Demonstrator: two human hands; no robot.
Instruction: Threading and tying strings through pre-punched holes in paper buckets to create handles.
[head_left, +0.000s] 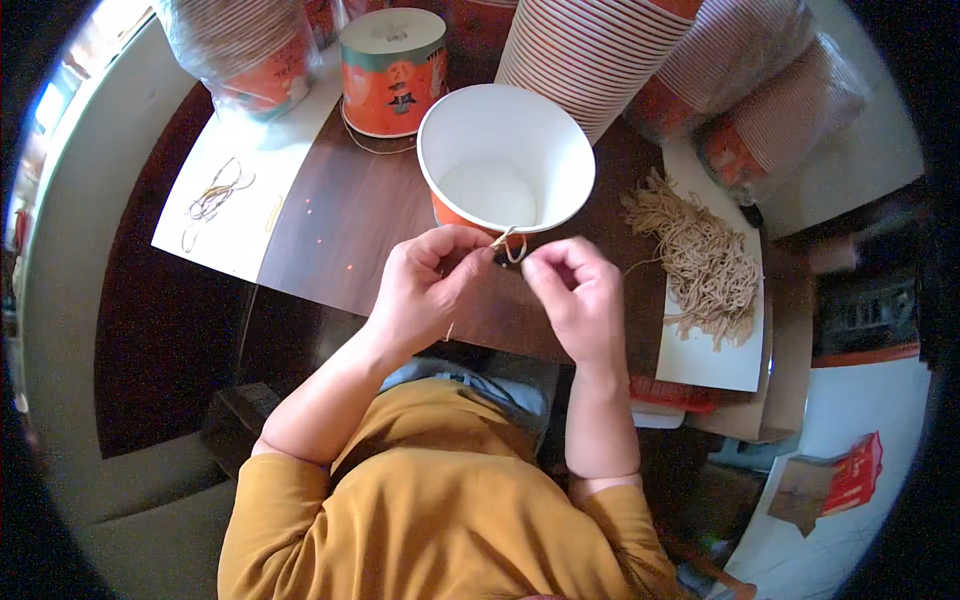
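A white-lined paper bucket with an orange outside stands in front of me, its mouth tilted toward me. At its near rim, a short piece of tan twine forms a small loop. My left hand is closed, pinching the twine between thumb and forefinger, and a loose tail hangs below that hand. My right hand is closed too, thumb against curled fingers, just right of the loop. Whatever its fingertips hold is too small to make out.
An upside-down orange bucket with a twine handle stands behind. Tall bucket stacks and bagged stacks line the back. A twine heap lies on white board at right. Several dark loops lie on the left sheet.
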